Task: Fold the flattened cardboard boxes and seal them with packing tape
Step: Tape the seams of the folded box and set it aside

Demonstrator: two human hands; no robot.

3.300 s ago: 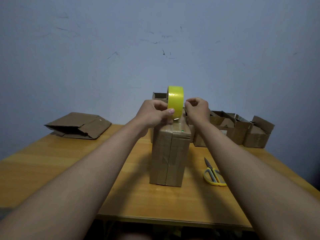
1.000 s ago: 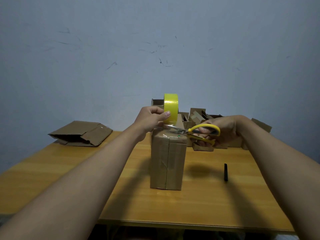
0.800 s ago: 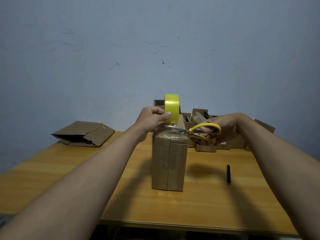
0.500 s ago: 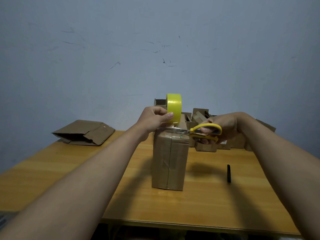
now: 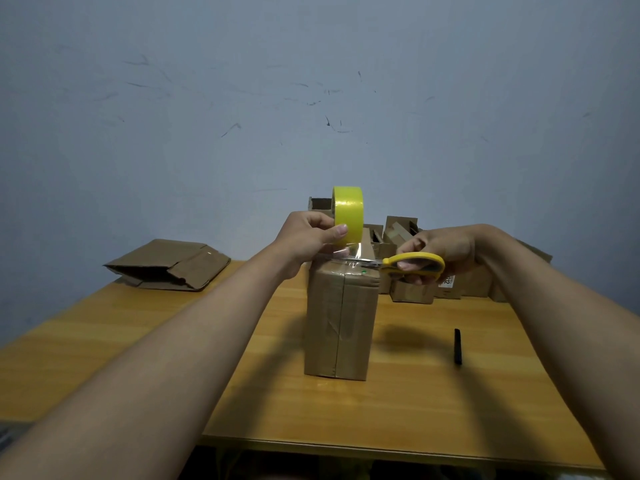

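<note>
Head view shows my left hand (image 5: 308,237) curled round the yellow roll of packing tape (image 5: 348,214), thumb pressed flat on its glossy outer face and the other fingers wrapped behind it, holding the roll upright on edge just above the top of the tall brown cardboard box (image 5: 341,320). A short clear strip of tape (image 5: 349,253) runs down from the roll to the box top, wrinkled and catching the light. My right hand (image 5: 438,251) grips the yellow-handled scissors (image 5: 398,265), fingers threaded through the loops and curled tight; the metal blades point left, level with the box top, and reach into the stretched strip; how far apart the blades stand I cannot tell. That box stands upright on the middle of the yellow wooden table (image 5: 138,341), its front flaps meeting in a straight vertical seam covered by clear tape, with tape also across the top edge and a small green dot near the upper right corner. Behind it, by the wall, sit several small open cardboard boxes (image 5: 412,292), partly hidden by my right hand. At the far left of the table lies a stack of flattened cardboard boxes (image 5: 166,265). To the right of the upright box, well apart from it, a thin black stick-like object (image 5: 458,346) lies on the wood.
</note>
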